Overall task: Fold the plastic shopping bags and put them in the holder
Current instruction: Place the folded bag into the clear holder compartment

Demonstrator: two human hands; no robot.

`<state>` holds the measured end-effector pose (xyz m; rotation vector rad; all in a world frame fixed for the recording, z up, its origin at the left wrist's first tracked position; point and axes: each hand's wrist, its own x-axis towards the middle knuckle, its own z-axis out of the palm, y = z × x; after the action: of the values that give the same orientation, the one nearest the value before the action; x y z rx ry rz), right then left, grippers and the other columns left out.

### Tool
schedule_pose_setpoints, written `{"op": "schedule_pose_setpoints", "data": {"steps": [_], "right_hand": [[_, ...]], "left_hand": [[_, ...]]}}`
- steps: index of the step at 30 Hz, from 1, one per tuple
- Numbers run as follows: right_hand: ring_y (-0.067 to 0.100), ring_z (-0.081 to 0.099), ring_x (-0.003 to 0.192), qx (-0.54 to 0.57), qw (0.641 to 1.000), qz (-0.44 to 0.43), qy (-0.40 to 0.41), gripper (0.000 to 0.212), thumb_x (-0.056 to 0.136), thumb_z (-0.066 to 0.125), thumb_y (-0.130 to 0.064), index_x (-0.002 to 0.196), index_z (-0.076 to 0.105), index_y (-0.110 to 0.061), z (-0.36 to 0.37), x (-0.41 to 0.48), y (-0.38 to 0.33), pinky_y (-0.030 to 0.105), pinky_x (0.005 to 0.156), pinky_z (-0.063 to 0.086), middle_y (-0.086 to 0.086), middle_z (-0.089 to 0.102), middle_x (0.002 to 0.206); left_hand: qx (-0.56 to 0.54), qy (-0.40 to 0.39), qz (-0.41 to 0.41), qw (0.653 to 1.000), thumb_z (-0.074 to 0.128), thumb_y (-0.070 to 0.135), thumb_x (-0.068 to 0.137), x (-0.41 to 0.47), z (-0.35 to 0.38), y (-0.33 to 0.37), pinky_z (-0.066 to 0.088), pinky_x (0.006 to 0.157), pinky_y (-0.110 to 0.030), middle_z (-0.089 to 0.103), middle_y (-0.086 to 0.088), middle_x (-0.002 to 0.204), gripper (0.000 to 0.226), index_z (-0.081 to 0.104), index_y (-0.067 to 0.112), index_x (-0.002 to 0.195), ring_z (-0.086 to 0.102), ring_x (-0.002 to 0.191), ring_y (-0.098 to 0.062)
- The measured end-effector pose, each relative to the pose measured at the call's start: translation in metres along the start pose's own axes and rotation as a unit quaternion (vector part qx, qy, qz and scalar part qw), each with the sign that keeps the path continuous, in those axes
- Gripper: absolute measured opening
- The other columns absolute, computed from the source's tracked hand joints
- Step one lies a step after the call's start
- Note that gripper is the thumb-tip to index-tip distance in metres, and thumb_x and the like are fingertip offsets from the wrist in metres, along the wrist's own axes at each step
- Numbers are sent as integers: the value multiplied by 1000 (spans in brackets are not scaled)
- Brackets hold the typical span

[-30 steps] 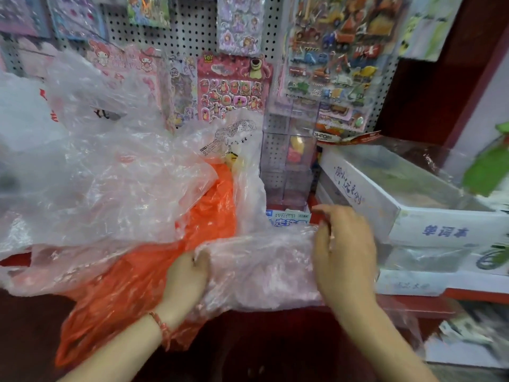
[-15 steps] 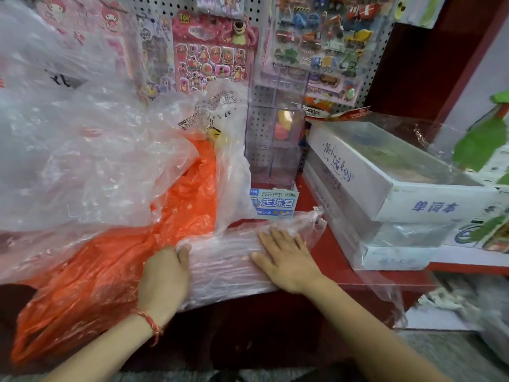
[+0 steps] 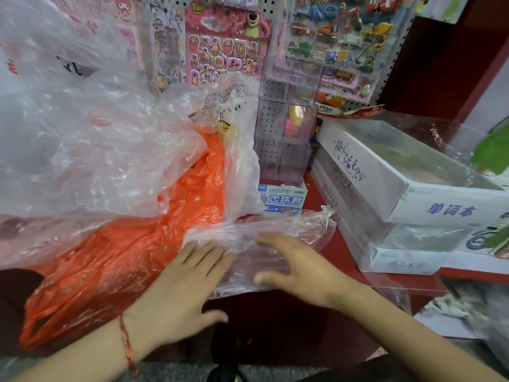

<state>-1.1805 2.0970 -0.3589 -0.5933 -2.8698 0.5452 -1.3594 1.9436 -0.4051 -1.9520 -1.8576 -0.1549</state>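
Observation:
A clear plastic bag (image 3: 286, 230), folded into a long flat strip, lies across the red counter (image 3: 316, 194). My left hand (image 3: 181, 288) rests flat on its left end, fingers spread. My right hand (image 3: 300, 268) lies flat on the strip's middle, fingers pointing left, holding nothing. An orange plastic bag (image 3: 132, 249) is crumpled to the left, partly under a heap of clear bags (image 3: 82, 150). A tall clear acrylic box (image 3: 286, 133) stands behind the strip against the pegboard.
Stacked white boxes (image 3: 413, 199) under clear film crowd the right side of the counter. A small blue-and-white card box (image 3: 282, 202) sits just behind the folded strip. Sticker sheets (image 3: 228, 42) hang on the pegboard at the back. Green leaves (image 3: 493, 153) show at the right edge.
My right hand came down from the bag's raised right end, pressed it flat, then slid left along the strip. My left hand shifted right onto the strip's left end.

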Motion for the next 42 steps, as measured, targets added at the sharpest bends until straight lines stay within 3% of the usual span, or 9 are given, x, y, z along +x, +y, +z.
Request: {"op": "schedule_pose_setpoints", "data": {"steps": [5, 12, 15, 18, 21, 26, 31, 35, 42], "right_hand": [[13, 16, 144, -101, 991, -67, -55, 72, 85, 61, -27, 147, 25, -17, 18, -11, 19, 7, 108, -5, 2, 18, 156], [-12, 47, 110, 93, 995, -8, -27, 27, 89, 53, -4, 109, 69, -12, -4, -5, 36, 5, 95, 33, -16, 59, 115], [-7, 55, 72, 212, 975, 66, -12, 11, 89, 61, -8, 84, 70, -12, -15, 10, 44, 13, 73, 42, -11, 64, 78], [6, 53, 70, 296, 944, 147, 8, 21, 86, 66, -23, 79, 67, -3, -15, 24, 53, 23, 70, 41, -7, 61, 74], [7, 61, 77, 271, 943, 183, 64, 22, 82, 70, -29, 89, 71, -8, -8, 38, 58, 21, 77, 46, -6, 69, 83], [12, 37, 53, 97, 962, 210, 145, 43, 85, 67, -34, 55, 42, -15, 1, 51, 55, 29, 52, 26, -3, 39, 54], [24, 50, 79, -39, 967, 219, 122, 42, 92, 54, -40, 62, 31, -22, 11, 55, 44, 31, 62, 29, 0, 47, 72], [31, 58, 91, -100, 966, 212, 111, 41, 96, 45, -42, 64, 28, -21, 13, 53, 39, 32, 64, 32, 9, 59, 86], [31, 60, 101, -177, 944, 242, 139, 39, 99, 36, -42, 106, 55, -9, 18, 57, 41, 34, 76, 44, 11, 63, 109]], "left_hand": [[-50, 31, 19, 998, 35, 27, 73, 6, 1, -5, 32, 94, -31, 71, -3, 106, 51, 72, 15, 105, 69, 96, -20], [-203, -63, -15, 977, 10, 59, 95, 7, -13, -25, 42, 88, -11, 68, 19, 108, 66, 68, 31, 109, 62, 99, 5], [-386, -100, -140, 906, 30, 85, 70, 9, -18, -41, 43, 62, -12, 65, 17, 72, 75, 70, 24, 87, 56, 65, 5], [-486, -22, -264, 833, 49, 61, 83, 17, -18, -40, 23, 42, -12, 33, 8, 43, 59, 44, 9, 56, 27, 41, -3], [-525, 37, -383, 759, 52, 38, 90, 25, -15, -37, 28, 47, -13, 26, -5, 50, 46, 38, 9, 57, 27, 49, -15], [-310, 23, -428, 849, 50, 30, 95, 26, -7, -36, 36, 52, -34, 59, -7, 57, 38, 57, 7, 66, 57, 59, -27], [9, 36, -320, 947, 73, 3, 67, 41, -16, -23, 38, 55, -36, 58, -18, 74, 32, 59, 1, 96, 57, 70, -37], [6, 103, -51, 993, 49, 27, 81, 49, 1, -1, 32, 89, -43, 65, -16, 109, 40, 66, 5, 110, 51, 108, -32], [-30, -55, -74, 995, 10, 58, 96, 23, 31, 4, 25, 102, -39, 53, -13, 134, 78, 55, 4, 129, 50, 125, -25]]}}
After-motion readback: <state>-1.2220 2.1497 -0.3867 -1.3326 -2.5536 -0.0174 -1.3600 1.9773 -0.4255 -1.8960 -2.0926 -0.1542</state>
